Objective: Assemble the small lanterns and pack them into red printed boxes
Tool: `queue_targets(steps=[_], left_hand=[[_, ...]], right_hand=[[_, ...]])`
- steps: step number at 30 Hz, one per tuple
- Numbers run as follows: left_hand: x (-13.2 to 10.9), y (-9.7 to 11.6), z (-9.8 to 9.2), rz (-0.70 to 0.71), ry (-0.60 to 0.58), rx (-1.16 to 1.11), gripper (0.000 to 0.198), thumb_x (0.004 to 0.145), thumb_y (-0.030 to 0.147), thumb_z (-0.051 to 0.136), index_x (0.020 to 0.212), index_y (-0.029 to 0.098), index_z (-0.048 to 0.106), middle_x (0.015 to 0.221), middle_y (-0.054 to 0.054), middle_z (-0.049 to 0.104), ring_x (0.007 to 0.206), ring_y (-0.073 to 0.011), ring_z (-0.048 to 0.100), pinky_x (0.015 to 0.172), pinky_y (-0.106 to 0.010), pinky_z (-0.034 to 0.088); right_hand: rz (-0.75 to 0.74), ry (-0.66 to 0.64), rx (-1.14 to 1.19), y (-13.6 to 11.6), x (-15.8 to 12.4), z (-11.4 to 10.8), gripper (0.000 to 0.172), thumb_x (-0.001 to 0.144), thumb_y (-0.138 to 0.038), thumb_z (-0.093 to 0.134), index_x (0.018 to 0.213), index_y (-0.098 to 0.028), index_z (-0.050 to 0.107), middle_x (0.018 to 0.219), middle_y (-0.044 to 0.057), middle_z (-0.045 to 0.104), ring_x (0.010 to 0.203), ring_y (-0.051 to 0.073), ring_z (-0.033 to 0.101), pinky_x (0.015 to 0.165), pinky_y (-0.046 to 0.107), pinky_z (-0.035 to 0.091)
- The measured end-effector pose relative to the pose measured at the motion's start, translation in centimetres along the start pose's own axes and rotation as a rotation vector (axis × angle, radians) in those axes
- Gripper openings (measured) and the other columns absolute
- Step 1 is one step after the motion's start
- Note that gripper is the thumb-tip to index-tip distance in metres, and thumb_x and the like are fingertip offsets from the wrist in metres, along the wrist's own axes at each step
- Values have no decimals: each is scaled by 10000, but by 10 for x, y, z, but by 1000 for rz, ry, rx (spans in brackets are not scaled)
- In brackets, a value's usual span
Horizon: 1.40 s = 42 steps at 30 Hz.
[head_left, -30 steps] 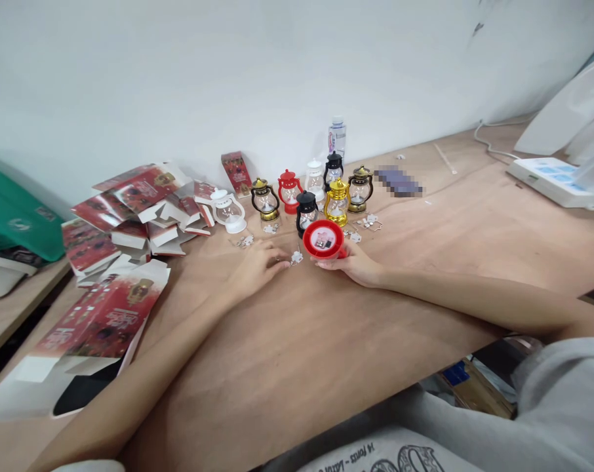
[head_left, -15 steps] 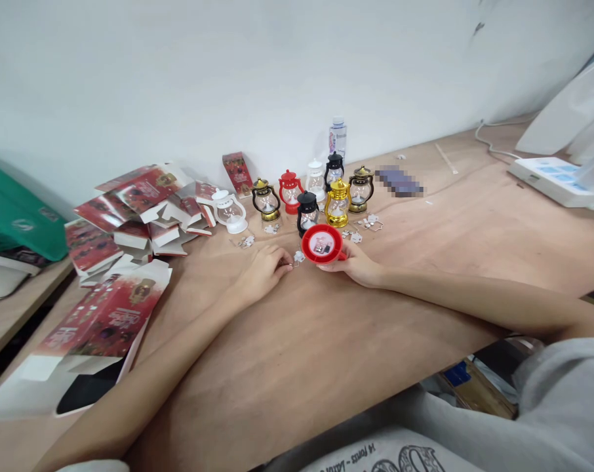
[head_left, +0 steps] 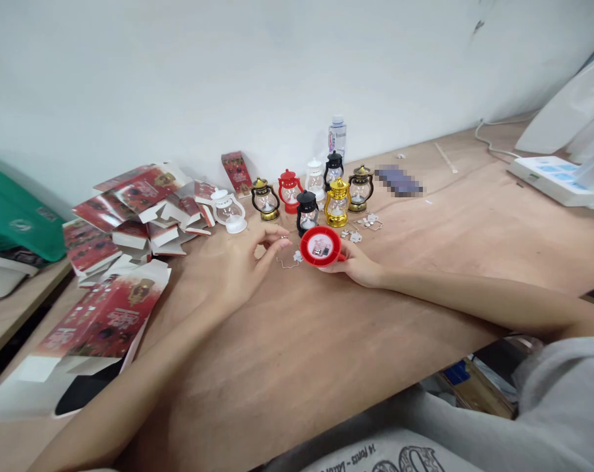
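A red lantern [head_left: 305,259] is in my right hand [head_left: 360,267], its round underside turned toward me. Inside that base, a pale disc with small metal parts shows. My left hand [head_left: 242,265] is raised to the left of it, thumb and forefinger pinched around something tiny, too small to name. Below those fingertips, a thin bent wire piece [head_left: 290,266] and a small white piece [head_left: 297,256] lie on the table. Just behind the red lantern stands a black lantern [head_left: 307,213], partly covered by it.
More small lanterns, among them a white one [head_left: 229,211] and a gold one [head_left: 337,203], stand behind my hands. Flattened red boxes [head_left: 124,210] pile up at left. A bottle [head_left: 337,136] stands by the wall. White device [head_left: 562,180] at right.
My left hand has lifted off the table with a pinched tiny item, uncovering the bent wire piece. The red lantern stays in my right hand, barely moved.
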<state>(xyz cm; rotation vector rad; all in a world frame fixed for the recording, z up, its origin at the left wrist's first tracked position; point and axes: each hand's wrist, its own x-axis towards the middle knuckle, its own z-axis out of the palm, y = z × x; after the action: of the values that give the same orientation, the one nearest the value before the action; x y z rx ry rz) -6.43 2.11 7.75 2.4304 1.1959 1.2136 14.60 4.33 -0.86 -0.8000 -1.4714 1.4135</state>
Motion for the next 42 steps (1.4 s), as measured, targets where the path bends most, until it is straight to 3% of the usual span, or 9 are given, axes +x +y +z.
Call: queue_targets(steps=[4, 10, 17, 26, 35, 42], left_hand=[[-3, 9, -1, -12, 56, -166, 144, 842, 276, 622, 926, 163, 655, 854, -38, 715, 753, -135, 668, 701, -249, 530], [-6, 27, -1, 56, -36, -253, 94, 854, 187, 595, 889, 169, 680, 871, -30, 729, 769, -123, 668, 710, -230, 543], [-8, 24, 1, 67, -37, -286, 132, 826, 219, 647, 943, 186, 697, 914, -29, 732, 766, -114, 658, 727, -226, 538], [-10, 24, 0, 101, -88, -142, 145, 878, 245, 578, 968, 190, 678, 946, -42, 724, 813, -134, 655, 743, -257, 519], [-12, 37, -6, 353, -161, 56, 117, 915, 208, 498, 902, 187, 612, 852, -39, 693, 791, -142, 626, 701, -275, 493], [-14, 32, -3, 436, -117, 167, 103, 902, 163, 508, 909, 192, 607, 819, -38, 671, 747, -148, 594, 667, -279, 485]], right_hand=[[-22, -24, -61, 0, 0, -2, 410, 591, -252, 762, 965, -201, 604, 953, 7, 623, 916, 183, 578, 873, 375, 466], [-58, -52, -68, 0, 0, -2, 412, 587, -254, 764, 963, -207, 602, 972, 7, 638, 955, 194, 580, 906, 383, 460], [-49, -72, -54, 1, 1, -2, 420, 590, -282, 761, 962, -201, 585, 984, 14, 615, 964, 192, 576, 929, 391, 447], [-73, -69, -74, 0, 0, -3, 392, 599, -270, 772, 941, -198, 595, 924, 2, 615, 900, 176, 575, 892, 370, 461], [-113, -102, -158, -3, -1, -3, 368, 639, -318, 758, 944, -192, 595, 936, 9, 598, 890, 179, 555, 884, 372, 444], [-171, -197, -135, -6, -3, 0, 375, 664, -311, 761, 968, -184, 581, 936, 5, 598, 895, 163, 562, 891, 333, 430]])
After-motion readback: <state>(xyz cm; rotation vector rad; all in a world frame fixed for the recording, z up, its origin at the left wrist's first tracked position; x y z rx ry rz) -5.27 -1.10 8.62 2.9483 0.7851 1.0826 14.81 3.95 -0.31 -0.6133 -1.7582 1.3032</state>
